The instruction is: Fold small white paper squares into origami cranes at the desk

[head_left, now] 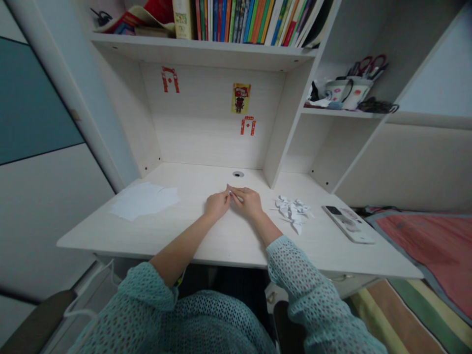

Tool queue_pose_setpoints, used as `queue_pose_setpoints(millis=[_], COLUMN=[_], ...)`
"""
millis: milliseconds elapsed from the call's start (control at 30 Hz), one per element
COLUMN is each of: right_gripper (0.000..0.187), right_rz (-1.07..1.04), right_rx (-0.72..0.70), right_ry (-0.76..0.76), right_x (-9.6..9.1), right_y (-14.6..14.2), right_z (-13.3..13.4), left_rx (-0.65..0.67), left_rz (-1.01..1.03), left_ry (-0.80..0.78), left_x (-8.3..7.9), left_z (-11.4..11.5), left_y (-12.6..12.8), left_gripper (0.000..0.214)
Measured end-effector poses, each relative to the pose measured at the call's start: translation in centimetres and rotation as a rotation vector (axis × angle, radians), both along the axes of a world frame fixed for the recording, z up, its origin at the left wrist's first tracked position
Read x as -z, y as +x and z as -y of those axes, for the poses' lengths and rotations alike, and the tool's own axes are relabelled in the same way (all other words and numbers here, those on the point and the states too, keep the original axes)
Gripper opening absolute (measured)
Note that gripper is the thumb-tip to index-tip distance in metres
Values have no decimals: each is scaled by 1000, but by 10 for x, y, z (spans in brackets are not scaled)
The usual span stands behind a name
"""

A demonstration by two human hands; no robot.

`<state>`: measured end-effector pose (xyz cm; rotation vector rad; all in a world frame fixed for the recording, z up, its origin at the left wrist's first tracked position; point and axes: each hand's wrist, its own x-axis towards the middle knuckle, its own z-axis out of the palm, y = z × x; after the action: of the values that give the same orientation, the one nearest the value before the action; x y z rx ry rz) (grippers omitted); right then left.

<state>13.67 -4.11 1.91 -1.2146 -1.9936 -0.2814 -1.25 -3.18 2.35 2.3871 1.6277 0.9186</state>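
Observation:
My left hand (pixel 217 203) and my right hand (pixel 249 201) meet at the middle of the white desk (pixel 228 236). Both have their fingers pinched together on a small white piece of paper (pixel 233 195) held between them, just above the desk top. Most of the paper is hidden by my fingers. A stack of flat white paper sheets (pixel 143 200) lies to the left of my left hand. To the right of my right hand is a heap of small folded white paper shapes (pixel 292 209).
A white remote control (pixel 348 223) lies at the desk's right. A cable hole (pixel 238 174) sits behind my hands. Books (pixel 250 19) fill the top shelf; cups with scissors (pixel 350 88) stand on the right shelf. A striped bed cover (pixel 424 275) is at the right.

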Motion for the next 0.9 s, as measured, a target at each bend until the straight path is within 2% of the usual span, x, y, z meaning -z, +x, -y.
queue_pose_setpoints(millis=[133, 233, 400, 567, 733, 900], right_gripper=[34, 34, 44, 57, 36, 24], right_rz=[25, 30, -101, -224, -349, -410], right_rx=[16, 10, -29, -124, -184, -193], right_ry=[0, -4, -11, -11, -36, -90], right_x=[2, 1, -3, -3, -1, -2], right_y=[-1, -2, -4, -5, -4, -3], right_z=[-1, -1, 2, -3, -9, -11], left_rx=[-11, 9, 101, 224, 237, 236], left_rz=[28, 151, 584, 1003, 1157, 1168], left_ry=[17, -31, -189, -394, -503, -531], left_x=[4, 5, 6, 11, 14, 14], left_z=[0, 0, -11, -26, -32, -33], left_y=[0, 0, 3, 1, -4, -5], left_gripper=[47, 41, 26, 34, 39, 43])
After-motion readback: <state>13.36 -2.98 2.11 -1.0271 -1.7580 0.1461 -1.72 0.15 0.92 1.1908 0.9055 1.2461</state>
